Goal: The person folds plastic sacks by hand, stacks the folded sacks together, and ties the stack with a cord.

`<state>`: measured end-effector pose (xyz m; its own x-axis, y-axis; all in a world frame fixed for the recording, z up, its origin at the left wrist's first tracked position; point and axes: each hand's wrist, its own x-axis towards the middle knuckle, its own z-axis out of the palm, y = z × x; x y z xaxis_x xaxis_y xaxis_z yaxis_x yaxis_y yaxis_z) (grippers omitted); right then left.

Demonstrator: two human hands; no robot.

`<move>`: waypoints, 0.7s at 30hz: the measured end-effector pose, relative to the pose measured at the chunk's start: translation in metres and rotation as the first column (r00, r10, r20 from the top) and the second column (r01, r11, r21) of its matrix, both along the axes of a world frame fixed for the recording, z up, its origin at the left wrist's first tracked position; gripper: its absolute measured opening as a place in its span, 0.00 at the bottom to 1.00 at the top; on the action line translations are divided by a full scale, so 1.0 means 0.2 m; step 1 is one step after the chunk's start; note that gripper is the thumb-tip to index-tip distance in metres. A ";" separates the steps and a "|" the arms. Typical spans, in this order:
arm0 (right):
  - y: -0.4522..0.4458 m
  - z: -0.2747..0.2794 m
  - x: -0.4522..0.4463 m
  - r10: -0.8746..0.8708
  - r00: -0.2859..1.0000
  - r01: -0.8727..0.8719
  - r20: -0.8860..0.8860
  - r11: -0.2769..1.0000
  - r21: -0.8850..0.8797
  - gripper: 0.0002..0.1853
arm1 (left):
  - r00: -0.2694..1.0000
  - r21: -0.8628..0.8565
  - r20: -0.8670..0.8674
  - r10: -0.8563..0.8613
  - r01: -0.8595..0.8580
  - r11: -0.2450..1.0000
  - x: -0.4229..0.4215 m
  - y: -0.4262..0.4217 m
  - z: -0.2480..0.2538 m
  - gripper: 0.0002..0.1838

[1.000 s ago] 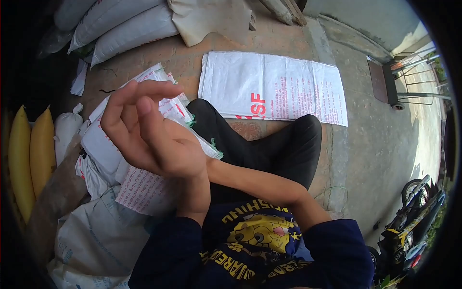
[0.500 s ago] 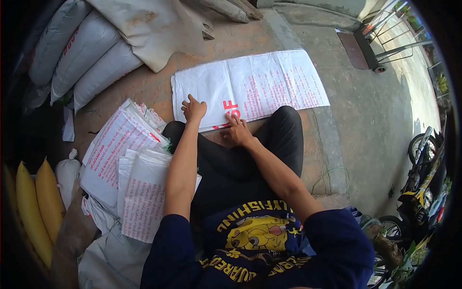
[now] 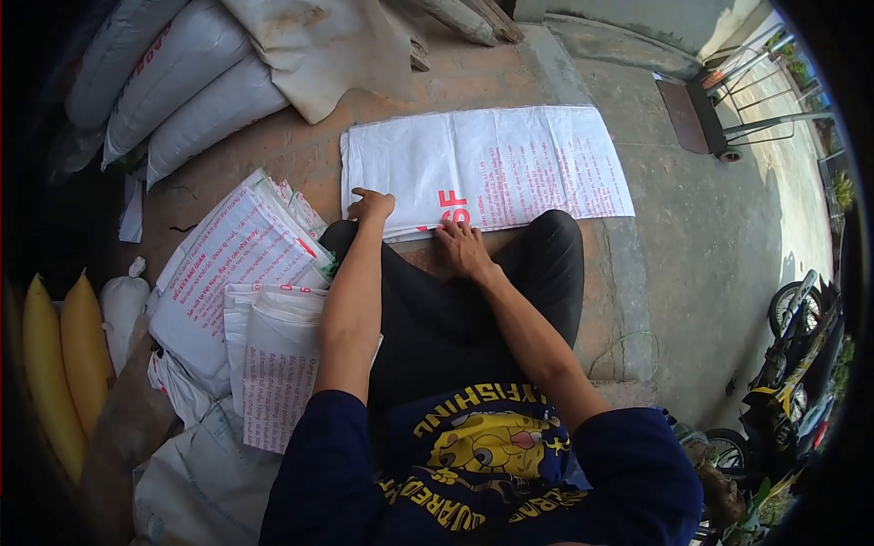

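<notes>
A stack of flat white sacks with red print [image 3: 528, 168] lies on the brick floor in front of my crossed legs. My left hand [image 3: 371, 206] rests at its near left corner, fingers apart, holding nothing. On the near edge, just by the large red letters, my right hand [image 3: 462, 247] lies with its fingers spread. More printed sacks [image 3: 232, 264] are piled to the left of my knee, and a smaller folded bundle [image 3: 280, 364] sits beside my left forearm.
Full white sacks [image 3: 182, 86] and a beige sheet [image 3: 314, 55] are at the upper left. Yellow sacks [image 3: 55, 364] stand at the far left. A hand cart [image 3: 696, 114] and a motorbike [image 3: 783, 391] are on the right.
Both hands, raised and close together in front of the camera earlier, have come down onto the flat sack stack. The folded bundle on the left has come into fuller view.
</notes>
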<state>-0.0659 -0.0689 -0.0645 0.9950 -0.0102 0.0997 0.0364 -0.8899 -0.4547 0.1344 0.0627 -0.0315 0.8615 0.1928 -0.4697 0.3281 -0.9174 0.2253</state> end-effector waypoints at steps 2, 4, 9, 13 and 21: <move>0.00 0.01 0.01 -0.003 1.000 0.003 0.002 1.000 -0.002 0.25 | 0.996 -0.042 0.047 0.076 -0.074 0.996 0.04 0.02 -0.02 0.48; 0.00 0.03 0.01 -0.010 1.000 0.010 0.000 1.000 -0.004 0.24 | 0.985 -0.088 0.087 0.150 -0.142 0.986 0.07 0.04 -0.05 0.46; -0.01 0.07 0.04 -0.093 0.995 0.096 0.044 0.994 -0.052 0.21 | 0.803 -0.347 0.367 0.469 -0.350 0.870 0.03 0.07 -0.01 0.37; 0.02 0.06 0.07 -0.246 0.958 0.260 0.148 0.962 -0.088 0.21 | 0.604 -0.455 0.577 0.550 -0.321 0.831 0.02 0.07 -0.04 0.35; -0.04 0.03 0.05 -0.319 0.932 0.334 0.173 0.941 -0.063 0.23 | 0.830 -0.445 0.300 0.470 -0.314 0.839 -0.03 0.04 0.06 0.36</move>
<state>-0.0559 -0.0779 -0.0576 0.9095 -0.3153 0.2708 -0.1980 -0.9015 -0.3847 0.1285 0.0709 -0.0192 0.8711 0.4370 -0.2239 0.4566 -0.5533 0.6967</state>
